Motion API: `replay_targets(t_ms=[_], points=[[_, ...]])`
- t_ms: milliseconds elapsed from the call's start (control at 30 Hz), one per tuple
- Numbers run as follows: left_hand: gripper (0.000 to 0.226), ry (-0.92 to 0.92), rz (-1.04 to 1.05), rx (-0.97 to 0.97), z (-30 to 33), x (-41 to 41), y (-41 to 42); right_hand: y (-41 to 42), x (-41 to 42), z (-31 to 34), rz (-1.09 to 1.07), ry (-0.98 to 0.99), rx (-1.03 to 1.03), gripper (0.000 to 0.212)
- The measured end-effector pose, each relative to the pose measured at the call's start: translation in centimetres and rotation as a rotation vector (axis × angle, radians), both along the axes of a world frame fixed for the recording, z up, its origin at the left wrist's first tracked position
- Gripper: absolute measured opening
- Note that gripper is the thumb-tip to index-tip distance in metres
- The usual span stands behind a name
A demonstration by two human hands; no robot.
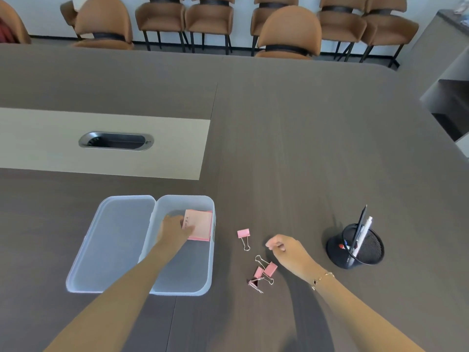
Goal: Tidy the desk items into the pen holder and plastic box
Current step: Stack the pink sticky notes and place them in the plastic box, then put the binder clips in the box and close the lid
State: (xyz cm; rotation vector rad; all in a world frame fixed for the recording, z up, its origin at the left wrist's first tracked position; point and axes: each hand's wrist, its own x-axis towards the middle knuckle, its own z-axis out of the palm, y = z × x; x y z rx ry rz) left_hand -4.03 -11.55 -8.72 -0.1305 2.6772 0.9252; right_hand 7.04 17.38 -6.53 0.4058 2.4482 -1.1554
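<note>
A clear plastic box stands on the dark table with its lid lying open to its left. Inside the box lies a pink sticky-note pad; my left hand reaches in and holds its left edge. One pink binder clip lies alone to the right of the box, and a small cluster of pink binder clips lies nearer me. My right hand hovers just right of the clips, fingers curled with nothing visible in them. A black mesh pen holder at the right contains pens.
A metal cable grommet is set in a pale strip of the table, far left. Brown chairs line the far edge and wall. A grey cabinet stands at the right.
</note>
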Motion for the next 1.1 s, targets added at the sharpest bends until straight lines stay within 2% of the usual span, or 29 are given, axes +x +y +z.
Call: replay_targets(t_ms=[100,167,267,367,467,567,633,733,900,1000,1100], points=[[0.025,0.012,0.013,-0.174,1.4,0.1,0.1,0.2,0.1,0.0,0.037,-0.001,0.047,0.029],[0.029,0.104,0.049,-0.238,3.3,-0.4,0.4,0.5,0.0,0.5,0.078,0.02,0.095,0.029],[0.025,0.363,0.007,-0.105,7.4,-1.0,2.3,0.9,0.0,1.3,0.18,0.047,0.179,0.03],[0.02,0.5,-0.202,0.03,10.8,-1.1,5.9,0.8,0.8,1.6,0.325,0.024,0.236,0.039],[0.021,0.379,-0.565,0.028,10.7,-0.8,10.0,-0.1,2.2,1.0,0.451,0.043,0.254,0.046],[0.039,0.13,-0.768,-0.224,7.6,0.5,13.4,-1.0,3.7,0.0,0.515,0.088,0.316,0.05],[0.05,0.037,-0.737,-0.399,4.9,1.5,14.5,-1.2,4.3,-0.6,0.5,0.116,0.336,0.046],[0.046,-0.014,-0.646,-0.476,1.8,2.8,14.5,-1.2,4.8,-1.3,0.463,0.148,0.34,0.039],[0.023,0.067,-0.516,-0.313,0.1,4.2,13.9,-1.2,5.7,-2.8,0.352,0.253,0.334,0.024],[0.017,-0.013,-0.473,-0.228,0.5,4.1,13.9,-1.2,5.8,-3.2,0.279,0.286,0.353,0.019],[0.023,-0.158,-0.523,-0.105,1.9,4.0,14.0,-0.8,5.5,-3.3,0.238,0.289,0.385,0.022]])
